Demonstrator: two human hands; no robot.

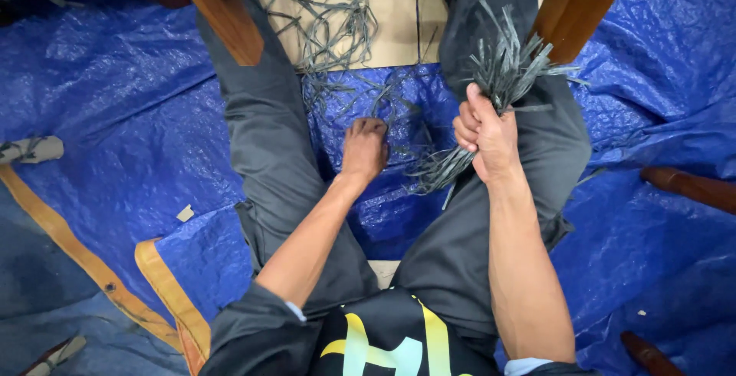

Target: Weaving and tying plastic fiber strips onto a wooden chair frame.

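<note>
I sit on a blue tarp [130, 108] with my legs in grey trousers spread apart. My right hand [486, 137] is closed around a bundle of grey flat strips [502, 69] that fan out above the fist and stick out below it. My left hand [363, 146] reaches down between my legs, fingers curled on loose grey strips [399, 108] lying on the tarp. More loose strips [330, 27] lie on a cardboard sheet [395, 35] ahead of me.
Wooden furniture legs [222, 12] [579, 4] stand on either side of the cardboard. Another wooden leg [690, 188] lies at the right. The tarp's orange hem [84, 257] runs along the lower left. Strip scraps [31, 148] sit at the left edge.
</note>
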